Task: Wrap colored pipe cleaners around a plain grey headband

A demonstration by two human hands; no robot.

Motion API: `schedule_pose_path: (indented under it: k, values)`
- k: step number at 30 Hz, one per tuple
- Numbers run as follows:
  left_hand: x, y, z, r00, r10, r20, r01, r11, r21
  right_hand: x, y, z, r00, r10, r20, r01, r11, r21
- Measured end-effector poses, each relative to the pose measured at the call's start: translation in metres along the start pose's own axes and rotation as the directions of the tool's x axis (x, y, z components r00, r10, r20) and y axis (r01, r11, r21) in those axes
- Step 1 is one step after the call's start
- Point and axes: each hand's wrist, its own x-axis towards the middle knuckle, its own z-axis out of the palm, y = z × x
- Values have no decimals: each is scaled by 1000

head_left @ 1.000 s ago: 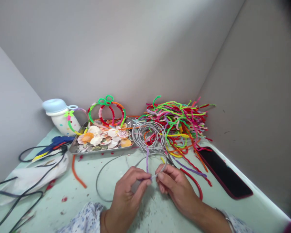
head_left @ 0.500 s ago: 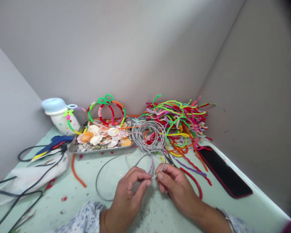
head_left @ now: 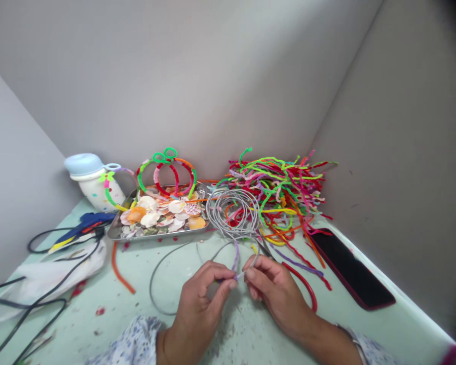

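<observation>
My left hand pinches a purple pipe cleaner against the tip of a thin grey headband that curves over the pale green table. My right hand pinches the same headband tip from the right, fingers pressed together. The purple pipe cleaner stands up in a bent arc above my fingertips. A red headband lies just beyond my right hand.
A metal tray of seashells with wrapped headbands behind, a stack of grey headbands, a pile of coloured pipe cleaners, a phone, a glue gun with cables, a white bottle, an orange pipe cleaner.
The purple pipe cleaner has bent over from nearly upright to a short curved arc as my fingers work it at the headband tip. Both hands stay in place.
</observation>
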Motion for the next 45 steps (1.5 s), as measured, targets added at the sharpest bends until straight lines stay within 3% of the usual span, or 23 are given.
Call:
schedule_pose_path:
  k: [14,25,32,40,45]
  values:
    - [-1,6,-2,994,-47,103,49,999,-20,-3,-11,4,1000,-28,-10,27,997,-79]
    - [1,-1,0,993,-112,46,111,994,22,2,-2,-3,990,-61,-125,53,996,-66]
    - [0,4,-2,988,-127,85,125,992,27,3,-8,-2,966,-111,-232,67,980,-189]
    - [0,4,-2,981,-132,141,132,991,12,5,-6,-2,942,-236,-238,152,934,-323]
    - [-2,2,-2,975,-150,164,148,989,24,6,-4,-3,940,-252,-230,156,917,-368]
